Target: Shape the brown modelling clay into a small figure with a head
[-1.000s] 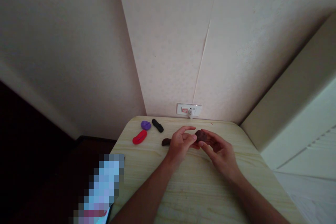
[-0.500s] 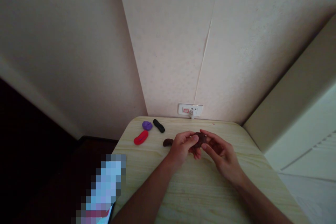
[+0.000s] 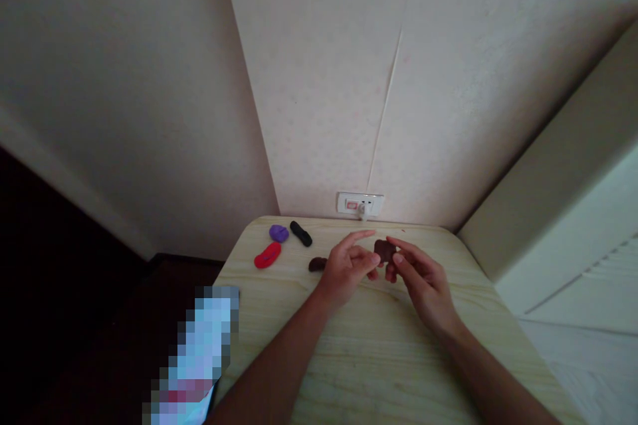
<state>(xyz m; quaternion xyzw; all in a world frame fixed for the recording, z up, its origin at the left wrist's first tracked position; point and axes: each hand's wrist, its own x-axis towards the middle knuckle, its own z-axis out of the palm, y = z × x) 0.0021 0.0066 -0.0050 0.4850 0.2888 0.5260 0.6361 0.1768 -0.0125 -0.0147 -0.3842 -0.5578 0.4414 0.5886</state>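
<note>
A flattened lump of dark brown modelling clay (image 3: 385,251) is held up between my hands, above the table. My right hand (image 3: 421,275) pinches its right side between thumb and fingers. At its lower left edge is the thumb of my left hand (image 3: 349,265), with some fingers curled beneath. The left index finger stretches out, apart from the clay. Beside the left hand lies another brown clay piece (image 3: 317,265), partly hidden by that hand.
On the light wooden table (image 3: 369,352), a purple clay lump (image 3: 279,233), a red clay piece (image 3: 268,255) and a black clay roll (image 3: 301,234) lie at the back left. A blurred-out screen (image 3: 197,352) is at the left edge. Behind is a wall socket (image 3: 359,204) with a plug.
Both hands have shifted slightly away from me with the clay. My left index finger has straightened off the clay, so more of the lump shows.
</note>
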